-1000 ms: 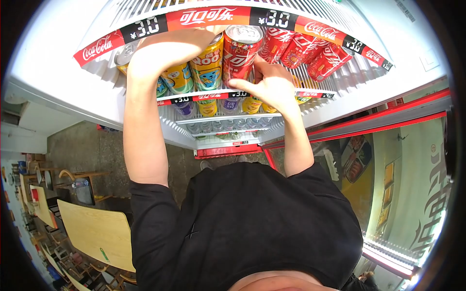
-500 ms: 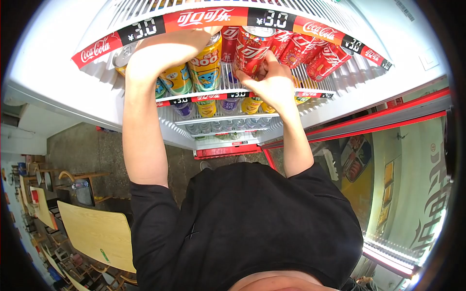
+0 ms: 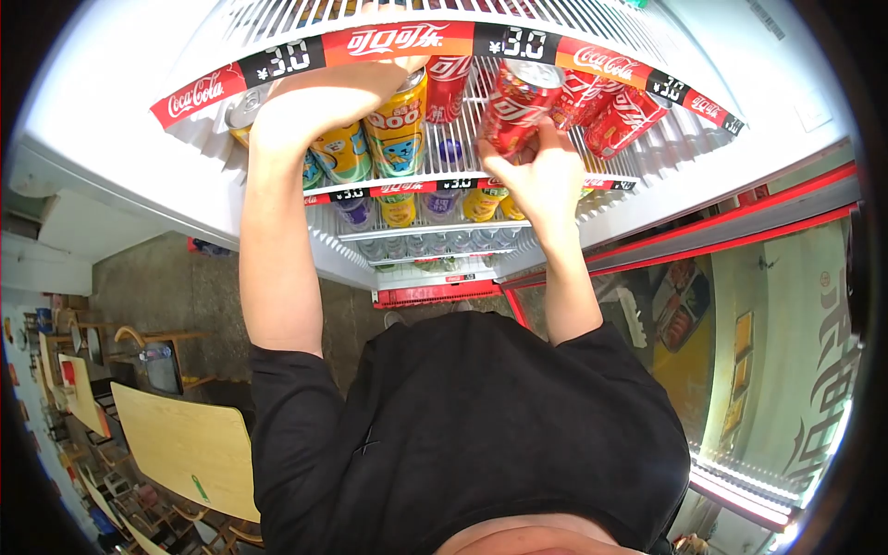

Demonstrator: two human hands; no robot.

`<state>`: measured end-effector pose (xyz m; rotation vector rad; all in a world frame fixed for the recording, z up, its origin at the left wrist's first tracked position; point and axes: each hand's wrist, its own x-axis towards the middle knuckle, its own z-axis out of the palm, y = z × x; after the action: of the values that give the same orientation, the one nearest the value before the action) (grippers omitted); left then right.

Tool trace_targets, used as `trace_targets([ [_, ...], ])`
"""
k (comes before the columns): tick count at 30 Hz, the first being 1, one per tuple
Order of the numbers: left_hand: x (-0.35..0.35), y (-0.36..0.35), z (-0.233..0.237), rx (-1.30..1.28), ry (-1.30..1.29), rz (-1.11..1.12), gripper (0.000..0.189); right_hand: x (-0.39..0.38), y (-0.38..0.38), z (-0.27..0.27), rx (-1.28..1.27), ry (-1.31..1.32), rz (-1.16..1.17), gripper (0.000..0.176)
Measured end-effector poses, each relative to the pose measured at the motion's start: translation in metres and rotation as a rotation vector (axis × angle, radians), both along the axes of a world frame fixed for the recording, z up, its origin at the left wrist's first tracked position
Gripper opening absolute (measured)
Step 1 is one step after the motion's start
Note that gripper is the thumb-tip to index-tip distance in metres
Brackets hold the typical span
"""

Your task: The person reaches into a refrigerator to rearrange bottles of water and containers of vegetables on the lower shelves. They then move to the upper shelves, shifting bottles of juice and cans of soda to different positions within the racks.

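My right hand (image 3: pixel 544 176) is closed on a red Coca-Cola can (image 3: pixel 511 109) near the front of a wire shelf, thumb on its left side and fingers on its right. The can leans slightly to the right. My left hand (image 3: pixel 338 92) reaches in over the yellow Qoo cans (image 3: pixel 398 134), its fingers hidden behind the price strip of the shelf above. Whether it holds anything does not show. Another red can (image 3: pixel 450 88) stands between the Qoo cans and the held can. More red cans (image 3: pixel 624 125) are on the right, leaning.
The upper shelf's curved price strip (image 3: pixel 398 39) hangs low over both hands. Lower shelves (image 3: pixel 435 231) carry bottles. At the right, the fridge door (image 3: pixel 786 305) stands open. Wooden tables (image 3: pixel 185 444) and chairs are behind on the left.
My right hand has shifted the red can to the right, and a gap shows between it and the red can on its left. My left arm stays almost in place.
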<state>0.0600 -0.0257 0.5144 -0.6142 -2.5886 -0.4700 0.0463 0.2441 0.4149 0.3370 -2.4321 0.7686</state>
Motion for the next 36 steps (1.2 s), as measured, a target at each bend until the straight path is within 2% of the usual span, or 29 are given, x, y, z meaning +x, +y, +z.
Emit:
trace_targets([
  [2, 0.000, 0.001, 0.000, -0.003, 0.001, -0.002, 0.047, 0.003, 0.007, 0.002, -0.044, 0.031, -0.011, 0.065],
  [3, 0.000, 0.001, 0.000, -0.004, 0.004, -0.003, 0.047, 0.006, 0.010, 0.007, -0.111, -0.073, -0.011, 0.060],
  [6, -0.001, 0.001, 0.000, -0.010, 0.007, 0.000, 0.047, 0.005, 0.019, 0.009, -0.166, -0.127, -0.008, 0.056],
  [7, -0.002, 0.001, 0.000, -0.013, 0.004, 0.001, 0.047, 0.009, 0.016, 0.015, -0.281, -0.162, -0.017, 0.052],
  [10, -0.004, 0.001, 0.002, -0.020, 0.010, 0.004, 0.048, 0.004, 0.016, 0.003, -0.325, 0.062, -0.032, 0.050],
  [13, -0.006, 0.001, 0.004, -0.031, 0.020, 0.006, 0.048, 0.004, 0.008, -0.001, -0.482, 0.271, -0.013, 0.045],
  [18, -0.014, 0.000, 0.009, -0.066, 0.038, 0.029, 0.048, -0.016, 0.023, -0.012, -0.765, 0.133, 0.220, 0.029],
  [20, -0.018, 0.003, 0.011, -0.082, 0.045, 0.030, 0.048, -0.015, 0.030, -0.009, -0.685, 0.100, 0.220, 0.028],
  [30, -0.045, 0.025, 0.020, -0.179, 0.089, 0.010, 0.048, -0.020, 0.038, -0.017, -0.626, 0.027, 0.240, 0.022],
  [33, -0.053, 0.021, 0.016, -0.225, 0.200, 0.040, 0.048, -0.016, 0.037, -0.011, -0.609, 0.051, 0.239, 0.022],
  [36, -0.055, 0.022, 0.017, -0.187, 0.114, 0.024, 0.050, -0.014, 0.038, -0.008, -0.576, 0.043, 0.221, 0.023],
])
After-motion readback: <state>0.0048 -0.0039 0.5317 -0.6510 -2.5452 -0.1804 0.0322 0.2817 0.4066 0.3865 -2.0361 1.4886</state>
